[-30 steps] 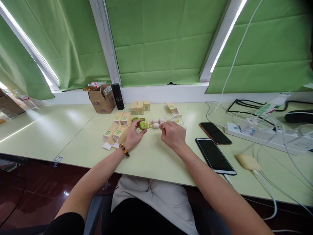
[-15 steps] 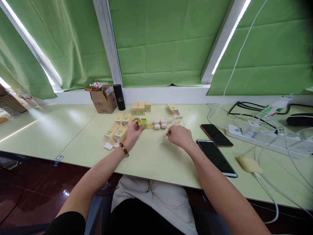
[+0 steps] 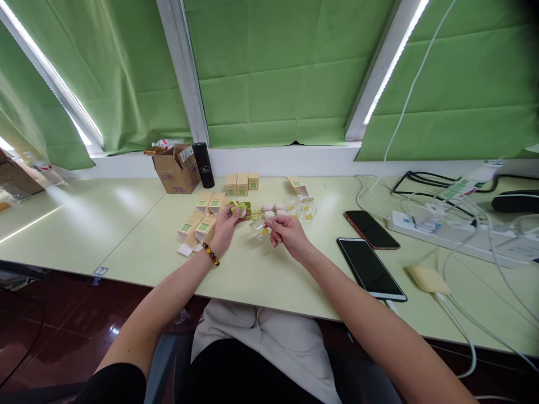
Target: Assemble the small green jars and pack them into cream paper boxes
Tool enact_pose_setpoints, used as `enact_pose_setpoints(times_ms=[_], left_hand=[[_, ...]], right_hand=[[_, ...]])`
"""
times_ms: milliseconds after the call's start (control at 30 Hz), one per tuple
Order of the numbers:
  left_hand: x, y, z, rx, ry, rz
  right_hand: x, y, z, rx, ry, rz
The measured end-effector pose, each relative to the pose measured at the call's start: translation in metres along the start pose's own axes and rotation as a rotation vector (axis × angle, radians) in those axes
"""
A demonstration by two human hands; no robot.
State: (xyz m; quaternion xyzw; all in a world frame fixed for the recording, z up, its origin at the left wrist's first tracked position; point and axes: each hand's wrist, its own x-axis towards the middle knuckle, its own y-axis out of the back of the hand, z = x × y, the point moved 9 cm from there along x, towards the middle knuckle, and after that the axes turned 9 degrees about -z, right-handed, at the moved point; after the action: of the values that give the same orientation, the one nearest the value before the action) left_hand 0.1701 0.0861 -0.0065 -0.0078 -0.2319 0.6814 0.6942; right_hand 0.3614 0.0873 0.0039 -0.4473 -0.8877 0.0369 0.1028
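My left hand (image 3: 224,229) is closed on a small green piece (image 3: 238,206) with a whitish part showing. My right hand (image 3: 289,234) pinches a clear plastic piece with a yellow centre (image 3: 259,229), just to the right of my left hand. Similar clear pieces with yellow centres (image 3: 307,211) lie behind the right hand. Several pale pink-white rounded pieces (image 3: 279,207) stand between the hands, partly covered by my right fingers. Beside them are small yellowish squares (image 3: 256,214).
Small cardboard boxes with green labels (image 3: 204,227) lie left of my left hand; more boxes (image 3: 242,184) stand behind. An opened box (image 3: 298,188) is at the back. Two phones (image 3: 371,268), a power strip (image 3: 455,238) and cables occupy the right. A carton (image 3: 176,171) and black bottle (image 3: 204,164) stand back left.
My right hand has moved left with the clear plastic piece, bringing it near my left hand. The green piece in my left hand has been turned and shows a whitish part.
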Motion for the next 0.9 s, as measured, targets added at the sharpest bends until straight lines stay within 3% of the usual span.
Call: enact_pose_setpoints(times_ms=[167,300,900], left_hand=[[0.000,0.000,-0.001,-0.015,-0.001,-0.010],[0.000,-0.001,0.000,-0.020,-0.009,-0.016],[0.001,0.000,0.008,-0.027,-0.066,-0.033]], right_hand=[[-0.002,-0.005,-0.004,0.171,0.110,-0.063],[-0.006,-0.010,-0.011,0.176,0.189,-0.086],[0.000,0.003,0.000,-0.202,0.290,0.077]])
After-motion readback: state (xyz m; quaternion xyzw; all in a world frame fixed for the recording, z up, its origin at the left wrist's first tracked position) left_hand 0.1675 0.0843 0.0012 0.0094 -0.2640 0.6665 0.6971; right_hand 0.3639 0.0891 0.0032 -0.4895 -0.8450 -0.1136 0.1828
